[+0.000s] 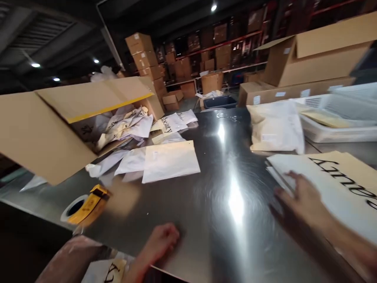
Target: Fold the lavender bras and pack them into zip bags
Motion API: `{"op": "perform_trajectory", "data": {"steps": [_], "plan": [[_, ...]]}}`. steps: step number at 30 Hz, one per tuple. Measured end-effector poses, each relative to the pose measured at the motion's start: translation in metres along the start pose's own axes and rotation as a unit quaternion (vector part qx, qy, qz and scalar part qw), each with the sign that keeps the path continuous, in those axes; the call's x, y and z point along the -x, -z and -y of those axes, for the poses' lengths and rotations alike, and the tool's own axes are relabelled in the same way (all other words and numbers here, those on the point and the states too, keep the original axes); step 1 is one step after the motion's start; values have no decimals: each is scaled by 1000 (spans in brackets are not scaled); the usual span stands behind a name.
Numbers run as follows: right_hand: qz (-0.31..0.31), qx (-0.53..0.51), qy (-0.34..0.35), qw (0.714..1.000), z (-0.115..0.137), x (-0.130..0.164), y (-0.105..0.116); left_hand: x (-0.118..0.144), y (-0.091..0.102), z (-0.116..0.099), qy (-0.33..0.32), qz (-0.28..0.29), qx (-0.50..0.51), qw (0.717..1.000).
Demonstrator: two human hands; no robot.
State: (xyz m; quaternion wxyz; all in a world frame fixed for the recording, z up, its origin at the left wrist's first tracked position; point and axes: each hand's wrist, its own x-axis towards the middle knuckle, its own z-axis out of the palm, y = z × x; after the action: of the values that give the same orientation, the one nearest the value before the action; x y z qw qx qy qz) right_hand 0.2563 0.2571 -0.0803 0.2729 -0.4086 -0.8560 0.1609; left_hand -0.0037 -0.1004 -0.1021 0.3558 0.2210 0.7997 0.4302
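Note:
My left hand (160,240) is curled closed at the front edge of the metal table (188,212), with no object visible in it. On the right, my right hand (306,198) reaches over the left edge of a stack of large white and cream envelopes (330,184) with black lettering. Its fingers and thumb are apart, and blur hides how firmly they touch the stack. A flat pale envelope (172,162) lies across the table, beside several white packages. Behind the stack sits a plump white packet (277,127).
An opened cardboard box (61,149) full of packets lies at the left. Near it are a yellow tape dispenser (91,204) and a white tape roll (66,210). A white plastic basket (326,135) and a large carton (324,63) stand at the right. A dark bin (220,103) is beyond the table.

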Motion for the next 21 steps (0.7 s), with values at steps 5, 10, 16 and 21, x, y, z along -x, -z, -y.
{"op": "perform_trajectory", "data": {"steps": [5, 10, 16, 21], "plan": [[119, 80, 178, 974, 16, 59, -92, -89, 87, -42, -41, -237, -125, 963], [97, 117, 150, 977, 16, 57, -100, -160, 126, -59, 31, -337, -225, 914], [92, 144, 165, 971, 7, 55, -100, -199, 25, -75, -30, -258, -343, 903], [99, 153, 162, 970, 11, 55, -97, -223, -86, -126, -116, -150, -394, 899]]}}
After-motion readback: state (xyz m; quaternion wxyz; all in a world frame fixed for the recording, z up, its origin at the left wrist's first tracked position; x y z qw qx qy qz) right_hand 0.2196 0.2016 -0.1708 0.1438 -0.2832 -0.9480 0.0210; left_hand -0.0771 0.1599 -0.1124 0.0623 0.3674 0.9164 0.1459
